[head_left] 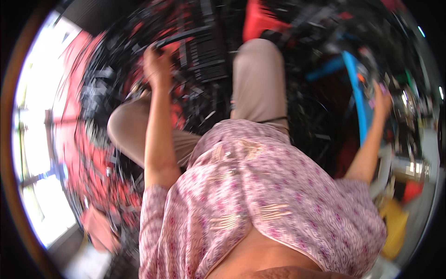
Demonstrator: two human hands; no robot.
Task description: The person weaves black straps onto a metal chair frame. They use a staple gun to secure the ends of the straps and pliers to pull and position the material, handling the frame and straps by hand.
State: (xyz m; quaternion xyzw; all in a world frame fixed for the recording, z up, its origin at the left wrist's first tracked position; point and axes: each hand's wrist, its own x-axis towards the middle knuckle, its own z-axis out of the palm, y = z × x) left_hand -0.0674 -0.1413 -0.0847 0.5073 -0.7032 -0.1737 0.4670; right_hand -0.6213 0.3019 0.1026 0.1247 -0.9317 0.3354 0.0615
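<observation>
Since blur hides whether the left hand [157, 69], upper left, grips the dark strip [188, 36] beside it, and I can't tell what the right hand [382, 100] holds near the blue edge [357, 93], upper right, a firm end pinch should limit snagging.

The left hand [158, 72] is smeared by motion, and whether anything is gripped by its fingers [151, 52] cannot be told. The right hand [383, 101] is blurred as well; what may be touched by it is lost in smeared clutter [403, 100], too indistinct to be named. Single black strips [104, 76] can hardly be told apart. A red object [256, 22] is cut off by the top edge and partly hidden by a knee [260, 65]. The patterned shirt [297, 200] is cropped below.
</observation>
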